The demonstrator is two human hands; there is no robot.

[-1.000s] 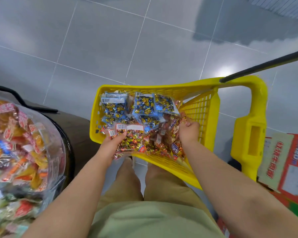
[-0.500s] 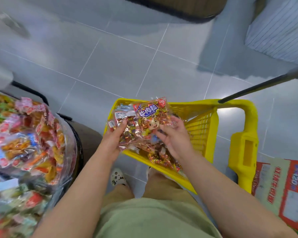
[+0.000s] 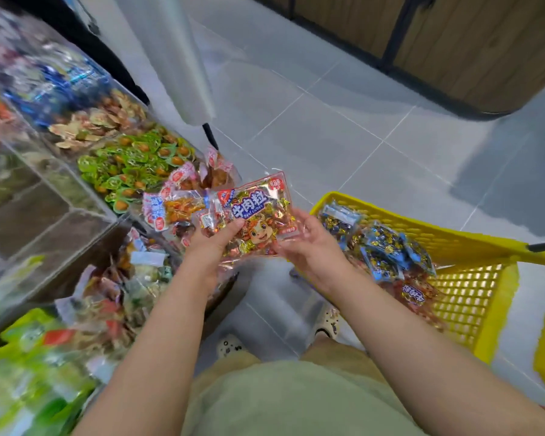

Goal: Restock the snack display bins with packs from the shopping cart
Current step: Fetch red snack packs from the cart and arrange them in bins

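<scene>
- The display bins [image 3: 76,196] are ranged along the left behind clear walls. Green-wrapped snacks [image 3: 129,165] are seen in one compartment.
- The left hand [image 3: 213,243] is closed round the left end of the beef-cube pack [image 3: 258,215], thumb on top. Further packs seem to be bunched in the same grip, though how many cannot be told.
- The pack is held above the floor, between bins and cart. Its long axis is laid across the view and tilted up toward the right.
- The right hand [image 3: 309,243] is curled at the pack's right edge, fingers beneath.
- The shopping cart [image 3: 422,237] stands to the right, with blue packs [image 3: 387,250] lying in it.
- The bins are judged to lie leftward of the pack, so the left hand is the nearer and a leftward carry is called for.
</scene>
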